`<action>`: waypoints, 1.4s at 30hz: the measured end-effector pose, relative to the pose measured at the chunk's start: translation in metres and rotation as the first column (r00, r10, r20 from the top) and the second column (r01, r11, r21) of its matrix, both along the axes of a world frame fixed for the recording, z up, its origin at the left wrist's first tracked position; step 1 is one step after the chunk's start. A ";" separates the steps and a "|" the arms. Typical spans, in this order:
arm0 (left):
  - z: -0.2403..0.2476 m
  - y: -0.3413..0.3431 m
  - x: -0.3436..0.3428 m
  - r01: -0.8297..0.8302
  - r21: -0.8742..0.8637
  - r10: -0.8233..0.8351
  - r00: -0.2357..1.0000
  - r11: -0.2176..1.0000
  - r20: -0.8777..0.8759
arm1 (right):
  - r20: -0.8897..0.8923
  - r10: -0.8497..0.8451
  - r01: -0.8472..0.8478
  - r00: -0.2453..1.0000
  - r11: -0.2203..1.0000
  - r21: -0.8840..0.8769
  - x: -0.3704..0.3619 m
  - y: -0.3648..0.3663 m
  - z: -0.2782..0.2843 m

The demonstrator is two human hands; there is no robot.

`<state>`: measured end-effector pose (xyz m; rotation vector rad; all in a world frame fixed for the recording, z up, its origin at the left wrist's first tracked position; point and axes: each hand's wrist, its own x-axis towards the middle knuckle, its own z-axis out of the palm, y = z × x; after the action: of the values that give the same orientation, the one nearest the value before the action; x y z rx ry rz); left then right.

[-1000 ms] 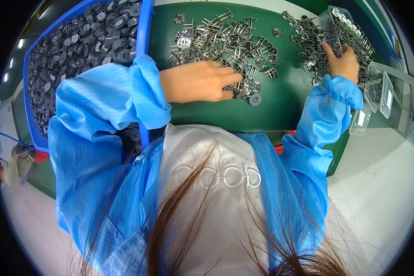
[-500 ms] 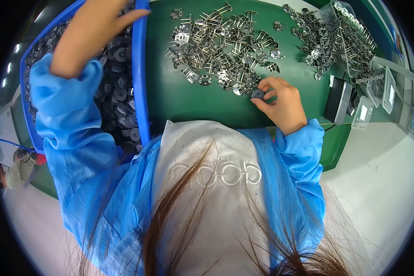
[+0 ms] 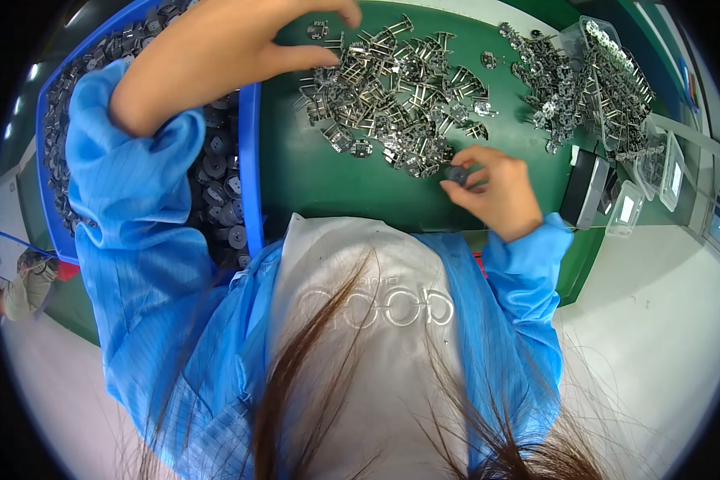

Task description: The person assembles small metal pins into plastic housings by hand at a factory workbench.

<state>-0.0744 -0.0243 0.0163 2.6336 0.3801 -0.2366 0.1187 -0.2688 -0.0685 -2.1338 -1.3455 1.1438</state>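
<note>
My left hand (image 3: pixel 256 40) is open, thumb and forefinger spread apart. It reaches across the wall of the blue bin (image 3: pixel 250 160), its fingertips at the left edge of a pile of small metal parts with long pins (image 3: pixel 400 88). Between the thumb and fingers of my right hand (image 3: pixel 500 192) is a dark grey round plastic piece (image 3: pixel 457 174), held just off the pile's lower right end. Whether a metal part is joined to that piece cannot be made out. Dark round pieces (image 3: pixel 214 164) of a similar look fill the bin, partly covered by my left arm.
On the green table (image 3: pixel 312 180), a second heap of metal parts (image 3: pixel 548 96) lies at the right beside a heaped clear plastic box (image 3: pixel 616 88). Nearer me are a black-and-grey box (image 3: pixel 588 188) and small clear containers (image 3: pixel 626 210). A loose metal part (image 3: pixel 488 59) lies between the heaps.
My left hand has swung rightward from above the bin to the metal pile's left edge. My right hand has shifted slightly right and down, still gripping the dark round piece.
</note>
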 end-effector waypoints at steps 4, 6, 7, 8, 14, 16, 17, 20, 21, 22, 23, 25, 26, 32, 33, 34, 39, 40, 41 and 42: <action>-0.015 0.007 0.018 0.145 0.121 -0.176 0.933 0.982 0.315 | -0.339 -0.194 0.292 0.921 0.918 0.269 0.005 0.032 0.023; -0.017 0.011 0.024 0.367 -0.255 -0.206 0.845 0.894 0.494 | -0.503 -0.178 0.383 0.846 0.859 0.339 -0.005 0.059 0.029; -0.015 0.008 0.022 0.389 -0.342 -0.121 0.792 0.856 0.598 | -0.652 -0.131 0.474 0.746 0.792 0.384 -0.010 0.074 0.032; -0.015 0.006 0.021 0.377 -0.336 -0.114 0.793 0.863 0.598 | -0.652 -0.117 0.463 0.749 0.796 0.389 -0.012 0.086 0.034; -0.024 0.014 0.013 -0.102 -0.365 0.290 0.809 0.925 0.511 | -0.685 0.121 0.155 0.719 0.932 0.327 0.007 0.156 0.023; -0.041 0.013 0.010 -0.138 -0.470 0.383 0.790 0.872 0.478 | 0.069 0.119 -0.138 0.990 0.841 0.522 0.019 0.169 -0.007; -0.050 0.014 0.007 -0.135 -0.542 0.439 0.758 0.830 0.483 | 0.241 0.147 -0.242 0.959 0.870 0.429 0.025 0.171 -0.016; -0.064 0.022 0.002 -0.158 -0.456 0.392 0.784 0.876 0.481 | 0.314 0.257 -0.343 0.914 0.903 0.259 0.033 0.177 -0.031; -0.063 0.025 0.003 -0.142 -0.427 0.362 0.791 0.893 0.493 | 0.213 0.322 -0.363 0.923 0.911 0.195 0.035 0.179 -0.033; -0.063 0.027 0.004 -0.126 -0.397 0.331 0.798 0.909 0.504 | 0.217 0.329 -0.371 0.919 0.908 0.193 0.036 0.181 -0.033; -0.065 0.027 0.004 -0.132 -0.398 0.338 0.792 0.908 0.508 | 0.179 0.298 -0.334 0.937 0.916 0.222 0.036 0.183 -0.033; -0.070 0.026 0.004 -0.182 -0.472 0.429 0.758 0.863 0.492 | 0.097 0.220 -0.236 0.971 0.945 0.226 0.031 0.187 -0.023; -0.070 0.027 0.005 -0.186 -0.474 0.435 0.754 0.861 0.492 | 0.098 0.226 -0.242 0.969 0.944 0.223 0.029 0.189 -0.017; -0.067 0.033 0.004 -0.133 -0.756 0.651 0.616 0.641 0.444 | -0.584 0.281 0.012 0.761 0.895 0.445 0.013 0.188 0.026; -0.068 0.033 0.002 -0.127 -0.756 0.636 0.639 0.643 0.433 | -0.638 0.297 0.059 0.710 0.878 0.474 0.010 0.187 0.029; -0.069 0.033 0.001 -0.121 -0.755 0.620 0.661 0.644 0.422 | -0.686 0.315 0.108 0.655 0.860 0.498 0.007 0.187 0.032; -0.068 0.031 0.004 -0.146 -0.840 0.710 0.620 0.522 0.334 | -0.223 0.268 -0.014 0.937 0.668 0.744 0.005 0.199 0.033; -0.067 0.030 0.004 -0.160 -0.847 0.727 0.608 0.507 0.320 | -0.225 0.271 -0.015 0.936 0.669 0.743 0.004 0.199 0.032; -0.066 0.030 0.004 -0.162 -0.848 0.729 0.605 0.505 0.319 | -0.184 0.241 -0.026 0.953 0.668 0.744 0.001 0.198 0.031; -0.065 0.029 0.003 -0.174 -0.848 0.732 0.608 0.500 0.307 | -0.145 0.213 -0.035 0.966 0.668 0.744 -0.004 0.197 0.030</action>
<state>-0.0710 0.0050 -0.0490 1.4944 0.6088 0.6037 0.1146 -0.0713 -0.0382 -1.2949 -1.5191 0.6593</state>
